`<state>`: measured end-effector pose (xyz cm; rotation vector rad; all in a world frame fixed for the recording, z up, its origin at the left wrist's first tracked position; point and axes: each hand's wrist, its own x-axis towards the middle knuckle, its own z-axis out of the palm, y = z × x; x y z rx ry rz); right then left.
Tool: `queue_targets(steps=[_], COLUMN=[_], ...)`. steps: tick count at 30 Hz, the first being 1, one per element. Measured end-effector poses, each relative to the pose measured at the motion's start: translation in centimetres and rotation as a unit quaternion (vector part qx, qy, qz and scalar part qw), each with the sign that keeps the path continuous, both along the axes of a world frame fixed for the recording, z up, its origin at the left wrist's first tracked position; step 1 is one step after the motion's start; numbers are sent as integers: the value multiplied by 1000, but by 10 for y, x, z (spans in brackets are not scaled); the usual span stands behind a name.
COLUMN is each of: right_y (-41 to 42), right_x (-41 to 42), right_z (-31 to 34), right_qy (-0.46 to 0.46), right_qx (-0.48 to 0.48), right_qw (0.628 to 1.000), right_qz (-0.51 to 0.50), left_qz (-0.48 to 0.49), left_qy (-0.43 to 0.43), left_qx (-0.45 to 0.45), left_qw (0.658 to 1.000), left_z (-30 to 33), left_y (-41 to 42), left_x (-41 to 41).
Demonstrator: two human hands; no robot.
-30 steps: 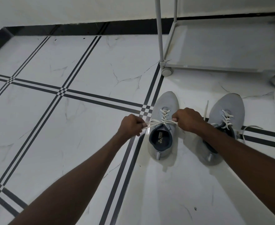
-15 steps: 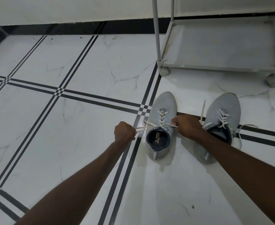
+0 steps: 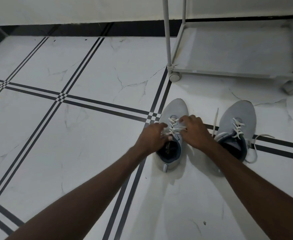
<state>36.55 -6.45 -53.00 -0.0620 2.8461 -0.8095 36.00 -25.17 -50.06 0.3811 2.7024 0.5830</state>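
Note:
Two grey sneakers stand side by side on the white tiled floor, toes pointing away from me. Over the left sneaker (image 3: 176, 110) both my hands work at its white laces (image 3: 174, 126). My left hand (image 3: 151, 137) sits at the shoe's left side, fingers curled round a lace end by the tongue. My right hand (image 3: 195, 131) is at the shoe's right side, its fingers bent over the laces and touching them. The right sneaker (image 3: 237, 116) lies untied, its laces (image 3: 216, 121) trailing loose on the floor.
A white wheeled rack (image 3: 229, 71) stands just beyond the shoes at the back right, one caster (image 3: 174, 77) close to the left sneaker's toe. A black skirting (image 3: 73, 29) runs along the wall. Black double lines cross the floor tiles.
My left hand, which had pulled a lace out to the left, has come back in to the shoe. Both hands now sit close together over the laces.

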Motion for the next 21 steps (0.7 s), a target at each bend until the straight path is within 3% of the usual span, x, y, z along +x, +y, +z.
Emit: queue_targets(steps=[3,6,11,15,21], right_y=[-8,-7,-7,8,8], right_x=[10,8,-6,-22,-25], right_z=[-6,-9,1,10,-2], right_qy=[27,38,-99,-187,-136], right_qx=[-23,14,-73,-130,-82], right_qw=[999,998,991,971,980], right_qz=[30,47,49,72,123], left_qz=[-23,-12,-17,-66,-81], left_qy=[77,98,107,156,127], left_qx=[-56,-57,-66,-159,-187], left_qw=[995,993,992,973,971], left_z=[-7,-5,-3,-5,-14], left_y=[4,3,3,0,-12], left_x=[8,7,2,4,4])
